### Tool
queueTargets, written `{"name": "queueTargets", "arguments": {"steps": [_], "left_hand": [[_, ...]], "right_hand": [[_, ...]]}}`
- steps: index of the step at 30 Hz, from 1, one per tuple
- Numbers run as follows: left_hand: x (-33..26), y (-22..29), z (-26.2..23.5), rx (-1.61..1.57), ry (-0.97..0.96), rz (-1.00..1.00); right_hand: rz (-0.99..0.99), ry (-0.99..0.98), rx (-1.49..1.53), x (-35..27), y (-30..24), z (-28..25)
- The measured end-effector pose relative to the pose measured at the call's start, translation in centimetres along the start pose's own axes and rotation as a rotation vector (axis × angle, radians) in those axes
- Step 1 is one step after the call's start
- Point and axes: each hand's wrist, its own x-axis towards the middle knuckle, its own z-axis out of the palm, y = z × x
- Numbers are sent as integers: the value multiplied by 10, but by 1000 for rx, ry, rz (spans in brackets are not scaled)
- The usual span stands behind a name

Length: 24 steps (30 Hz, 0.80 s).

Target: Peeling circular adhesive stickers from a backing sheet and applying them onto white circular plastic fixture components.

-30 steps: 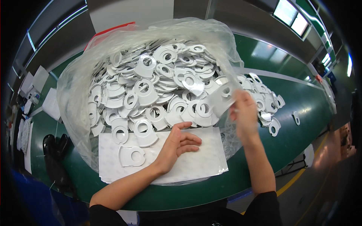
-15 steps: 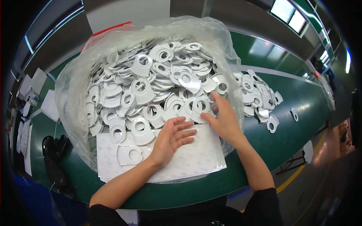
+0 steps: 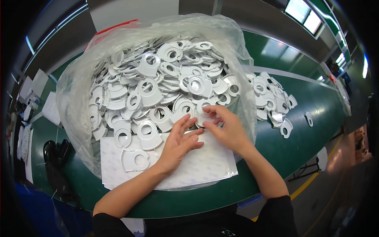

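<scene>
A large heap of white plastic ring-shaped plates, each a flat tab with a round hole, fills a clear plastic bag. My left hand hovers over the stack of white sheets at the front of the heap, its fingers apart and nothing in them. My right hand reaches in from the right at the heap's front edge. Its curved fingers and thumb are apart, close over one plate; whether they touch it I cannot tell. A single plate lies flat on the sheets, left of my left hand.
A smaller pile of the same plates lies on the green table to the right, with one small piece apart from it. A black strapped object rests at the table's left edge. White packages stand farther left.
My right hand has moved left and its fingers have drawn in toward the thumb. My left hand's fingers have shifted slightly, now less flat.
</scene>
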Motion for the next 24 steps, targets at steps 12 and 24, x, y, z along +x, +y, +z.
{"name": "queueTargets", "arguments": {"steps": [12,24], "left_hand": [[-2,1,0,-123,20,-11],[-4,4,-7,-282,-62,-183]], "right_hand": [[-128,-108,-313,3,-5,-15],[301,-491,746,-3,-28,2]]}}
